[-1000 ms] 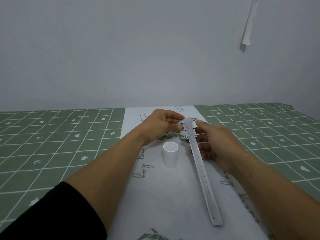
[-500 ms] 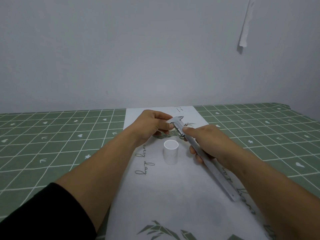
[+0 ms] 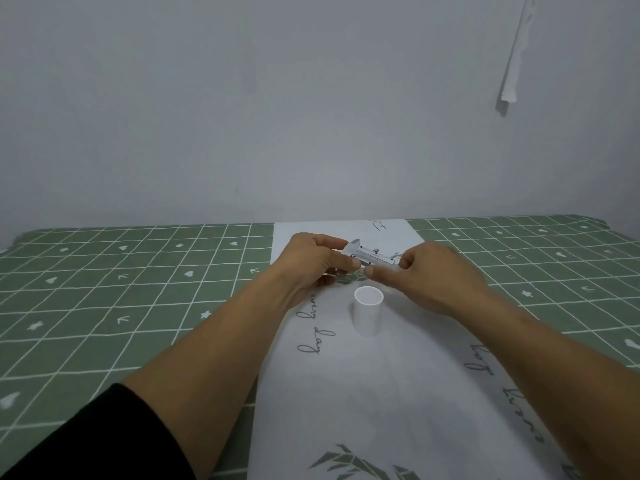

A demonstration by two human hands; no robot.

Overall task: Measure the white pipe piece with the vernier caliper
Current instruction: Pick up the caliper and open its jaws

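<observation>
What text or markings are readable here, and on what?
"lay" (partly under the forearm): cursive on the white paper sheet.
Cursive at the sheet's right edge: cut off, unreadable.
Small marks at the sheet's far end: unreadable.
Vernier caliper scale: too small to read.
White pipe piece: no markings visible.

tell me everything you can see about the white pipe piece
The white pipe piece is a short, smooth, plastic-looking tube standing upright on the white printed paper, its open round end facing up. It looks clean and undamaged. Nothing touches it: both hands hold the vernier caliper just beyond it, farther from the camera.
</observation>
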